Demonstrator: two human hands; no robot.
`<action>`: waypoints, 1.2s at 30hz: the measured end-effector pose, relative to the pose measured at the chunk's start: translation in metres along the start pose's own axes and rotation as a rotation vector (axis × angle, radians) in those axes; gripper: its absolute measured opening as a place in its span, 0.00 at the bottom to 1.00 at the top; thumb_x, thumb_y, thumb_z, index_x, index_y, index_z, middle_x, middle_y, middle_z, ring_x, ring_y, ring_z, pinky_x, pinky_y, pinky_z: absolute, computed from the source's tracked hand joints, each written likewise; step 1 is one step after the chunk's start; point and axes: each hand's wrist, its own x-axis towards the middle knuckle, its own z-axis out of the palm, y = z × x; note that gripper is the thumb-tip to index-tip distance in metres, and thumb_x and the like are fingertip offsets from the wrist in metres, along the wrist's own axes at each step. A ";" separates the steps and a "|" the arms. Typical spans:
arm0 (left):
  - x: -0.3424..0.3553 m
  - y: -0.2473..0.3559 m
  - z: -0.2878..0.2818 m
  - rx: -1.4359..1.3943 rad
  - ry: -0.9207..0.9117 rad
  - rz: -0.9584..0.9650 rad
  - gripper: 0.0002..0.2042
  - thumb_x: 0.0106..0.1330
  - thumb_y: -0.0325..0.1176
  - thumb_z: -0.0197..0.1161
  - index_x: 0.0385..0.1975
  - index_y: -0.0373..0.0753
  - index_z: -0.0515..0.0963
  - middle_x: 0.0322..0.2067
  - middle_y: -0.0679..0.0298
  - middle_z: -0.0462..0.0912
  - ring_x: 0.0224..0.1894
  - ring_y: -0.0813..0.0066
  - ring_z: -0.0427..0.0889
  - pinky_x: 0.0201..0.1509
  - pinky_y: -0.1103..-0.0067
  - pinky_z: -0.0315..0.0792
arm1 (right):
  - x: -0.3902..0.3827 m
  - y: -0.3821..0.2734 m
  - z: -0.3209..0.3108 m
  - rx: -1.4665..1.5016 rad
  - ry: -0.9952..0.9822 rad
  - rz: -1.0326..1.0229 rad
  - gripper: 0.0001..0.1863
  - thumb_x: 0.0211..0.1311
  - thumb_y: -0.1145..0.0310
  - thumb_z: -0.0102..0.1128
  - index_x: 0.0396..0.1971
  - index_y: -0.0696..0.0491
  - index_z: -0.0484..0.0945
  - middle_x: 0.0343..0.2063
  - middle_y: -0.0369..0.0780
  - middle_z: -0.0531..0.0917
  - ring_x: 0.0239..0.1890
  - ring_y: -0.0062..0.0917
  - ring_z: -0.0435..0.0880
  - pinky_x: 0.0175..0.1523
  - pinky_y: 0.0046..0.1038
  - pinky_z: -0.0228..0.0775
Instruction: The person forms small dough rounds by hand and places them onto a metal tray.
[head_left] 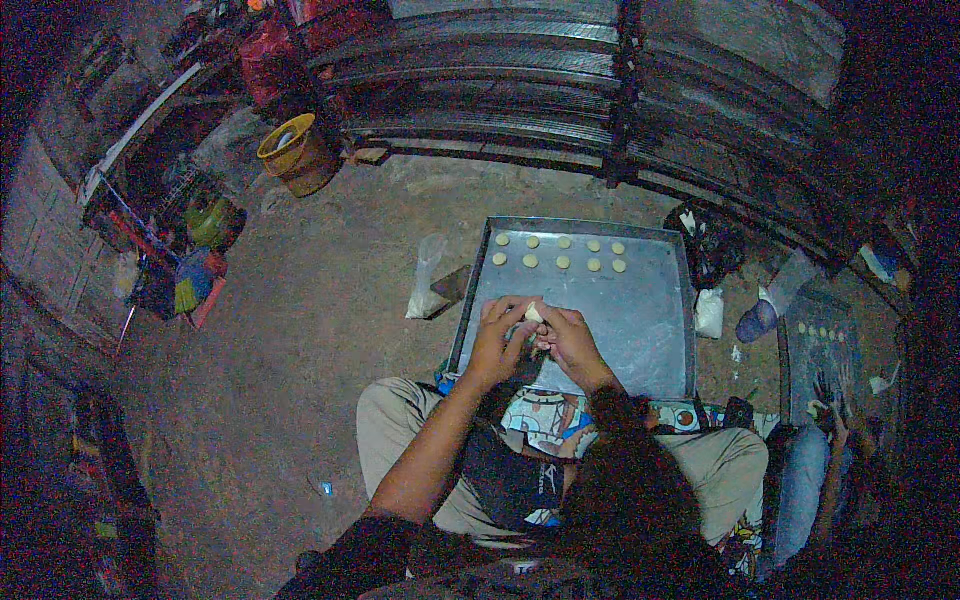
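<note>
Above the front left part of a wide metal baking tray [630,325], my two hands meet around a small pale piece of dough [533,314]. My left hand [500,335] has its fingers curled on one side of it. From the other side, the fingers of my right hand [570,345] press on it, the lower ones bent under. Toward the tray's far edge lie two rows of flat, round, pale dough pieces [563,243]. Shadow hides part of the fingers underneath.
A clear bag with white powder [427,295] stands left of the tray; a white packet [709,313] and black bag [712,245] lie right. A person's hand [838,408] is over another tray [815,315]. Farther back are a yellow bucket [300,155] and a slatted rack [480,70].
</note>
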 end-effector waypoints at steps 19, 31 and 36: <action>-0.004 -0.007 -0.007 0.032 -0.006 -0.090 0.15 0.54 0.34 0.72 0.42 0.41 0.82 0.41 0.61 0.82 0.47 0.62 0.78 0.51 0.70 0.73 | -0.006 -0.001 0.006 -0.879 0.053 -0.385 0.23 0.73 0.55 0.46 0.33 0.60 0.81 0.23 0.43 0.81 0.26 0.30 0.78 0.34 0.34 0.69; 0.000 -0.002 -0.001 -0.091 0.071 -0.229 0.14 0.55 0.35 0.71 0.41 0.42 0.84 0.38 0.60 0.84 0.42 0.63 0.80 0.47 0.71 0.73 | -0.009 -0.017 0.007 -0.571 0.051 -0.114 0.19 0.72 0.54 0.51 0.43 0.55 0.83 0.24 0.30 0.79 0.21 0.11 0.68 0.26 0.17 0.60; 0.002 -0.009 -0.003 -0.108 0.040 -0.147 0.17 0.54 0.33 0.71 0.46 0.43 0.83 0.37 0.59 0.82 0.42 0.65 0.80 0.44 0.73 0.73 | -0.008 -0.016 0.008 -0.591 -0.011 -0.167 0.18 0.68 0.54 0.59 0.38 0.57 0.82 0.30 0.37 0.86 0.31 0.20 0.82 0.37 0.27 0.73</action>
